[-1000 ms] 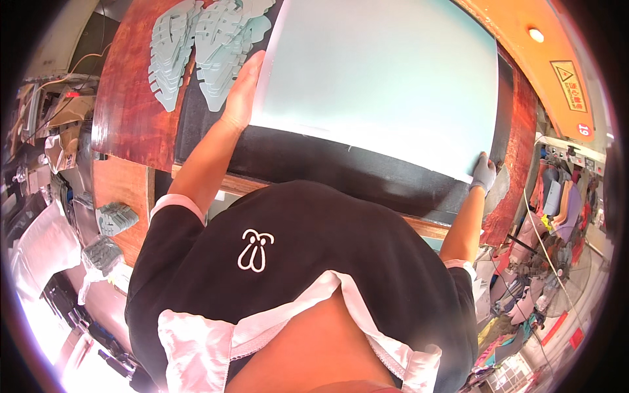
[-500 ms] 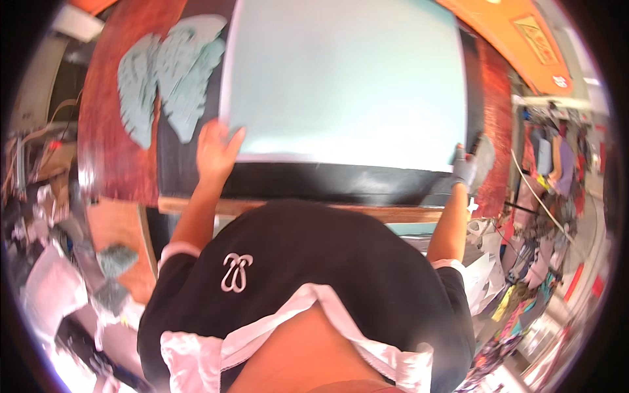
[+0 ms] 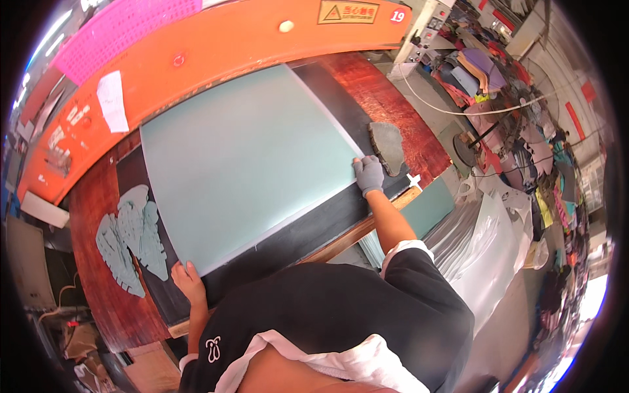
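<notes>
A large pale green sheet point(image 3: 255, 170) with a whitish border lies flat on a black board point(image 3: 288, 242) in front of me. At its near left corner is my left hand point(image 3: 189, 281), bare, with the thumb apart from the fingers and touching the edge. My right hand point(image 3: 369, 175), in a grey glove, rests at the near right corner, thumb and fingers apart against the sheet's edge. Just beyond it lies a grey curved pad point(image 3: 388, 147). Green wing-shaped cut pieces point(image 3: 134, 239) with notched edges lie to the left of the sheet.
A long orange machine beam point(image 3: 223, 46) spans the far side, carrying a pink basket point(image 3: 124, 33). The reddish worktable point(image 3: 409, 134) extends past the board. Plastic sheeting point(image 3: 481, 242) hangs at the right, near heaps of coloured scraps point(image 3: 478, 72). A thin hose point(image 3: 452, 108) curves there.
My view has turned, bringing the orange beam and the whole sheet into sight. Both hands remain at the sheet's near corners.
</notes>
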A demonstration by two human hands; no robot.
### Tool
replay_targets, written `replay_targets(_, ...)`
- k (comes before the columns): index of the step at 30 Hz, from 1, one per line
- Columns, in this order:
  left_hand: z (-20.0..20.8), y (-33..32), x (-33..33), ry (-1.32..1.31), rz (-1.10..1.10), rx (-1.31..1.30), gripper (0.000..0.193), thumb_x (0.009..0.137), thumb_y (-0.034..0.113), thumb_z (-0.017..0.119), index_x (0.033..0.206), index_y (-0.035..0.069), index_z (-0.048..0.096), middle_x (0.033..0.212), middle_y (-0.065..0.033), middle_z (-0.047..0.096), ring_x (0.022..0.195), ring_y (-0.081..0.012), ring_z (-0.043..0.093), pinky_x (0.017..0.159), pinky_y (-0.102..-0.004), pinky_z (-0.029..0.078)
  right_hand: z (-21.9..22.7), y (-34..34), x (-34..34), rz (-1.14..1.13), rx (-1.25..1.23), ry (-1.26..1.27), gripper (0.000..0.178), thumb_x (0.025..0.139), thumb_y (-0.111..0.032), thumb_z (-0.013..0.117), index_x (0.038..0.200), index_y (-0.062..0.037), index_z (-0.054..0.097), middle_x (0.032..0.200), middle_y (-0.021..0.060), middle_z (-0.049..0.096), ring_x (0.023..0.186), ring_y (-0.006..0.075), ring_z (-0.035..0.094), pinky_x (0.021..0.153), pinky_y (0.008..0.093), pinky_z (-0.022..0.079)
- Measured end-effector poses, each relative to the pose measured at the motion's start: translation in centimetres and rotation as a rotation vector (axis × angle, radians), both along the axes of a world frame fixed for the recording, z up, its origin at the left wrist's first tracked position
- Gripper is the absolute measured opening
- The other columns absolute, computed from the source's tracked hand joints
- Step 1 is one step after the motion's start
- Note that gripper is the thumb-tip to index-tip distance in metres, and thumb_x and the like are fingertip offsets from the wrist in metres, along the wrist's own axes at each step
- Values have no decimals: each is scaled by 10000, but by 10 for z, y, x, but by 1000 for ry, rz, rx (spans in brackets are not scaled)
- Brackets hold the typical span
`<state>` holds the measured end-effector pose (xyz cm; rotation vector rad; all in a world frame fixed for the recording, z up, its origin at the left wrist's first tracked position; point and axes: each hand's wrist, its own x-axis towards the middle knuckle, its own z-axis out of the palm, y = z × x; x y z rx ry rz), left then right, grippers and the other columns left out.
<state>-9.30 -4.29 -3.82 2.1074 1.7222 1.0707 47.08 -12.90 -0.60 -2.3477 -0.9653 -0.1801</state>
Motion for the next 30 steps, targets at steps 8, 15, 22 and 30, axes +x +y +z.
replay_targets(8, 12, -2, 8, 131, 83, 157, 454, 862, 214, 555, 1213, -51, 441, 1227, -232, 464, 1134, -378, 437, 971, -432, 325, 11, 1, 13, 74, 93, 16, 492, 799, -403, 596, 1079, -6, 515, 968, 185, 568, 907, 380, 546, 780, 459, 438)
replay_targets(15, 60, 45, 99, 339, -265, 125, 572, 822, 232, 608, 1320, 40, 402, 1408, -207, 318, 1305, -392, 275, 1033, -557, 201, 49, 7, 71, -177, -215, 46, 720, 701, -516, 660, 1209, -39, 480, 1233, 204, 461, 1076, 395, 502, 910, 448, 420)
replay_targets(22, 43, -3, 226, 590, -357, -95, 532, 867, 338, 541, 1326, 100, 415, 1432, -120, 315, 1326, -337, 259, 1038, -571, 190, 48, -1, 130, -103, -477, 140, 931, 605, -635, 669, 1337, -126, 399, 1426, 197, 275, 1174, 405, 456, 979, 458, 386)
replay_targets(30, 35, -21, 211, 450, -383, -14, 480, 867, 321, 547, 1290, 114, 456, 1399, -102, 359, 1299, -314, 305, 1031, -517, 236, 43, -27, 111, -135, -488, 132, 936, 599, -545, 663, 1389, -174, 323, 1477, 149, 206, 1201, 433, 421, 940, 485, 418)
